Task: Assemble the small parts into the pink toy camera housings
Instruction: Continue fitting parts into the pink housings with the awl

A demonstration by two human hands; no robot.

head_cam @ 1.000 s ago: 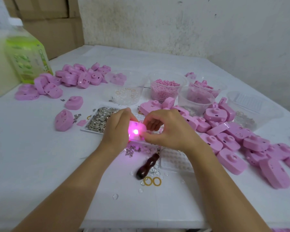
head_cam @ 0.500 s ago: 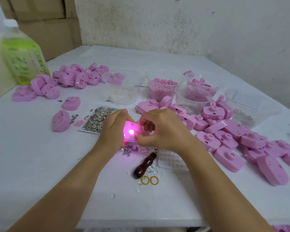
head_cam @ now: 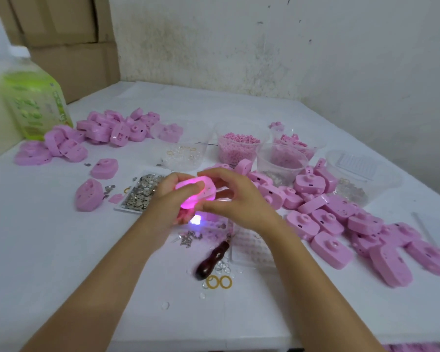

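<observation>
Centre frame: left hand and right hand are gripping the glowing pink housing in curled fingers above the worktop, pile of housings lying at 3 o'clock; any slip is risking a drop onto loose metal clips at 6 o'clock

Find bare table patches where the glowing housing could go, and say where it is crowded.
Bare: the white table left of the left hand, nearer than the nearest loose pink plastic housing; the far strip behind the clear plastic tubs. Crowded: the heap of pink housings at right, and round the dark wooden-handled tool.
</observation>
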